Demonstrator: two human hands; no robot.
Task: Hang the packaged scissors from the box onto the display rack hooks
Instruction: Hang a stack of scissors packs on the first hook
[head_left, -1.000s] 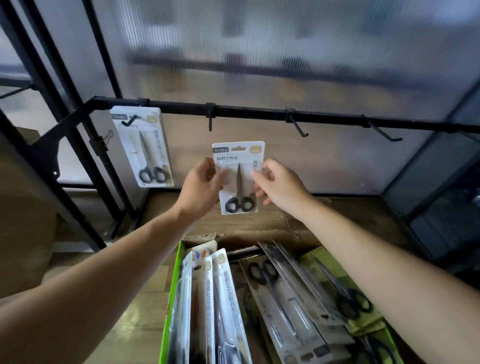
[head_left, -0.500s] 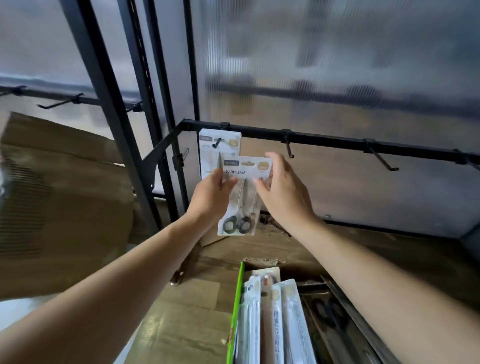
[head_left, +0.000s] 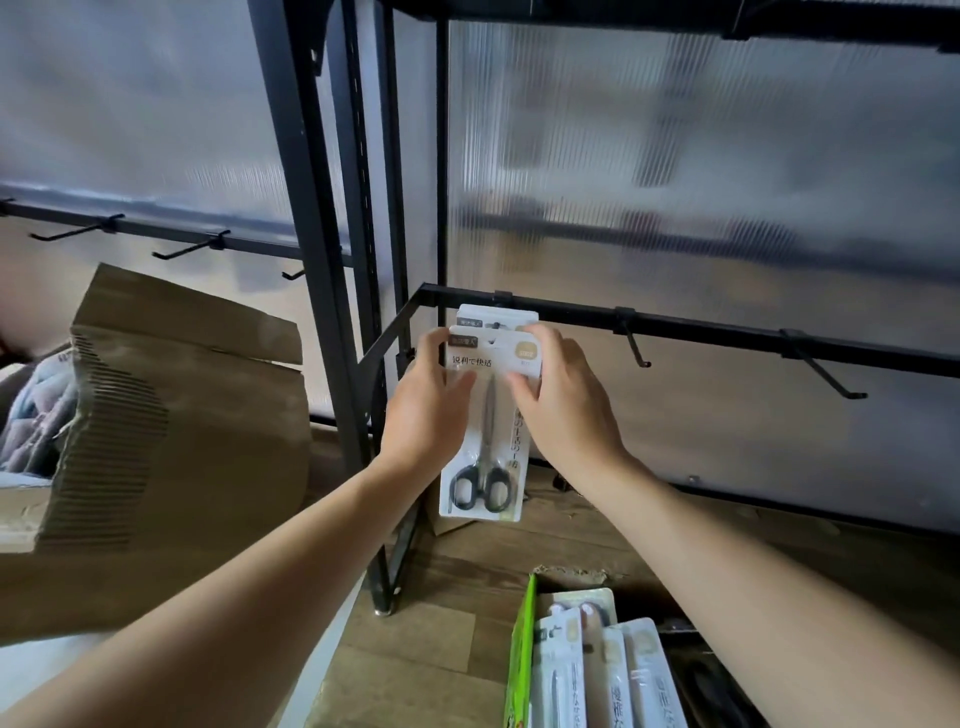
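Packaged scissors (head_left: 487, 441): held upright between both hands, just below the black rail (head_left: 727, 332) of the display rack, handles downward.
Left hand (head_left: 423, 415): the pack's left edge is pinched, thumb laid on the front, fingers (head_left: 435, 340) reaching up to the top left corner.
Right hand (head_left: 566, 410): the right edge is pinched likewise, thumb on the front, fingers (head_left: 548, 338) curled over the top right corner.
Hung pack (head_left: 493, 317): seen directly behind the held pack, on the leftmost hook, mostly covered.
Hang hole: lies between the fingertips, near that hook; whether the hook is through it cannot be told.
Free hooks (head_left: 636, 349): to the right on the rail.
Green box (head_left: 521, 660): on the floor below, more packs (head_left: 613, 670) standing in it.
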